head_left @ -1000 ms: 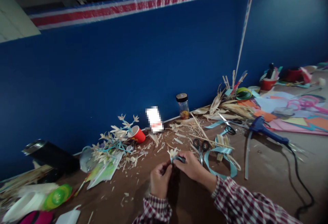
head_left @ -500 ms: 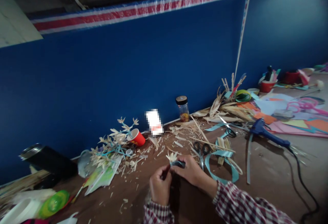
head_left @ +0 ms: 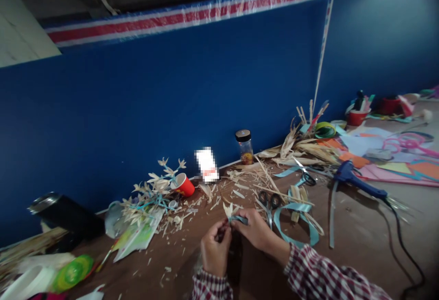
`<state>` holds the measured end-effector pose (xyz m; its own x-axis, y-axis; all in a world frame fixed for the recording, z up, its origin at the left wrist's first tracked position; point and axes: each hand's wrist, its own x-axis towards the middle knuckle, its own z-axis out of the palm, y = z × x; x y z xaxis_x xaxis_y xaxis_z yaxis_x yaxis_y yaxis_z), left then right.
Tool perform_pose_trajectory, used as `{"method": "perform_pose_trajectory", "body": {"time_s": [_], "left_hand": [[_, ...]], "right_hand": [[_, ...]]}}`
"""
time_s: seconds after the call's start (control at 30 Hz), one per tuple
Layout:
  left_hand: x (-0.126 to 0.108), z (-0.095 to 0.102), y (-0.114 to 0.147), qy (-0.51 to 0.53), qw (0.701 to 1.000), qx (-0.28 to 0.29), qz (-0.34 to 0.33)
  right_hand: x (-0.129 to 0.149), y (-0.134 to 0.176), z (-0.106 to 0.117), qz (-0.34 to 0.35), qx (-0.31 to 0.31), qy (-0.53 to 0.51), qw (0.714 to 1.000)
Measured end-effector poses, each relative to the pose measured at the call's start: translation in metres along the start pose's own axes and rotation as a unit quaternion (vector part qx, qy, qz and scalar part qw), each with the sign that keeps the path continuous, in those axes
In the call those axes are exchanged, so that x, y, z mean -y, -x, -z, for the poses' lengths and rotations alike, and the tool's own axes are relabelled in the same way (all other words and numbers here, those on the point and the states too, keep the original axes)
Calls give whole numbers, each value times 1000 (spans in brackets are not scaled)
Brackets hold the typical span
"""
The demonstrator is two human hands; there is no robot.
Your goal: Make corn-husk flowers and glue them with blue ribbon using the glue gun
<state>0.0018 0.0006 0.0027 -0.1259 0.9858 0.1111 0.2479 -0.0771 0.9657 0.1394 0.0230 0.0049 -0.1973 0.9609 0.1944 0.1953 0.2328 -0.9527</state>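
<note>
A small cream flower of dried husk (head_left: 228, 209) stands up between my hands, above the brown table. My left hand (head_left: 215, 247) is closed in a pinch at its base; the stem is mostly hidden by the fingers. Just to the right, my right hand (head_left: 255, 230) pinches a light blue ribbon strip (head_left: 240, 220) that reaches to the flower's base. Beyond my right hand lie black-handled scissors (head_left: 269, 201) and a loop of light blue ribbon (head_left: 313, 231).
Husk flowers with blue stems (head_left: 156, 190) lie by a tipped red paper cup (head_left: 185, 184). A lidded jar (head_left: 244, 148) stands near the blue partition. To the right are a blue glue gun (head_left: 358, 180), open scissors (head_left: 305, 172) and coloured paper. A black tumbler (head_left: 66, 215) leans at left.
The flower has turned between my fingers, so its petals face another way. The ribbon strip looks lighter and tilted differently. Both hands remain in nearly the same place.
</note>
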Motion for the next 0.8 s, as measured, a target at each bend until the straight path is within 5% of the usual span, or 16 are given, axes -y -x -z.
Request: {"method": "perform_pose_trajectory", "body": {"time_s": [0.33, 0.67, 0.8], "left_hand": [[-3, 2, -3, 54, 998, 16, 22], [-11, 3, -1, -43, 998, -48, -7], [-10, 3, 0, -59, 998, -6, -9]], "right_hand": [[10, 2, 4, -1, 10, 26, 1000], [13, 5, 2, 18, 5, 58, 998], [14, 6, 3, 26, 2, 79, 997]]}}
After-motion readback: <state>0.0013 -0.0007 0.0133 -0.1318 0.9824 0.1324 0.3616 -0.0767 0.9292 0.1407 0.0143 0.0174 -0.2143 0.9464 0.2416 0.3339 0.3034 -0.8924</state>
